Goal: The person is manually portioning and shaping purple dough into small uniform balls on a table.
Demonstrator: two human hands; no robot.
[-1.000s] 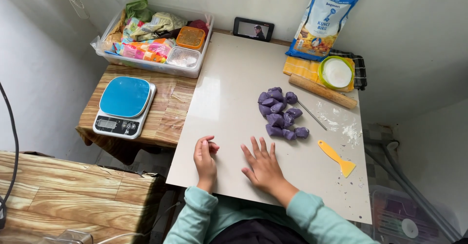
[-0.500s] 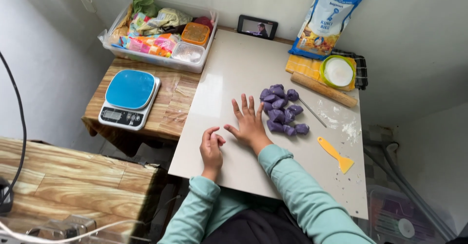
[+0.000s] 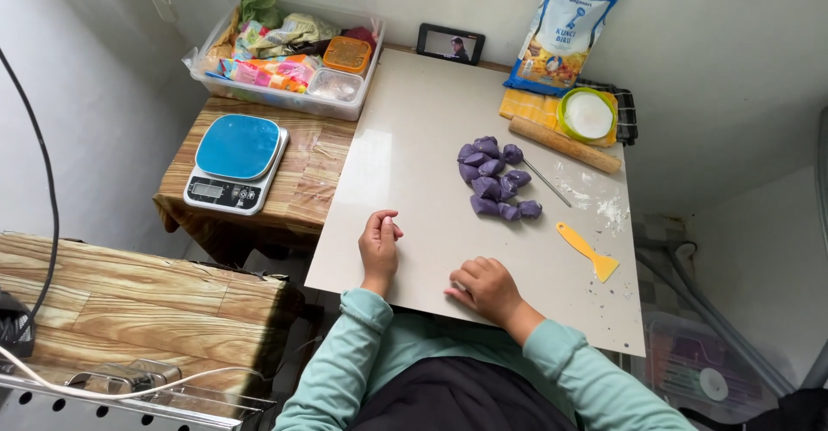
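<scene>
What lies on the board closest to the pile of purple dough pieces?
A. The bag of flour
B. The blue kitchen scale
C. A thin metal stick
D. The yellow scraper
C. The thin metal stick lies right beside the purple dough pieces on the board, while the yellow scraper sits farther off toward the near edge.

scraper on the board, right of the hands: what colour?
Yellow-orange. The scraper lies flat on the board, clear in the head view.
</scene>
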